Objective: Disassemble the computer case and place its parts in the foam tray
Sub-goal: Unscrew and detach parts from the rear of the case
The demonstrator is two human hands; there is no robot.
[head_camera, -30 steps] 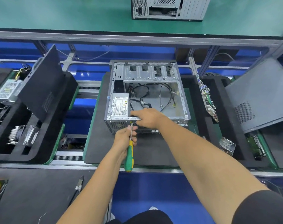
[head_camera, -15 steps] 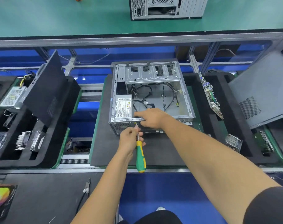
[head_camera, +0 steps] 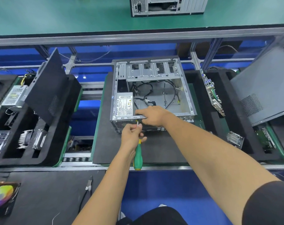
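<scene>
While the left hand (head_camera: 132,133) curls its fingers round the upper end of a green and yellow screwdriver (head_camera: 137,154), the handle hangs down past the palm toward the near edge of the dark foam mat (head_camera: 156,151) and the thin metal shaft points up at the near wall of the computer case (head_camera: 151,96). Just above it the right hand (head_camera: 151,115) rests on the near top rim of that case, fingers stretched leftward and flat along the metal lip, gripping nothing that can be seen; the tip of the shaft sits just below those fingers, and whether it touches a screw cannot be told. The case stands open-topped in the middle of the mat, with a silver power supply (head_camera: 124,106) in its near left corner, loose black cables (head_camera: 154,96) lying across its bare floor, and a perforated drive cage (head_camera: 152,70) along its far side. To the right of the mat a black foam tray (head_camera: 240,127) holds a motherboard (head_camera: 212,95) standing on edge, a small metal heatsink (head_camera: 234,139) near its near side, and a grey side panel (head_camera: 266,88) leaning over its right part. To the left another foam tray (head_camera: 45,153) carries a black panel (head_camera: 48,88) propped upright, a second power supply (head_camera: 14,95) at its far left, and finned metal parts in its near slots. On the near dark surface lie a pair of cutters (head_camera: 89,184).
</scene>
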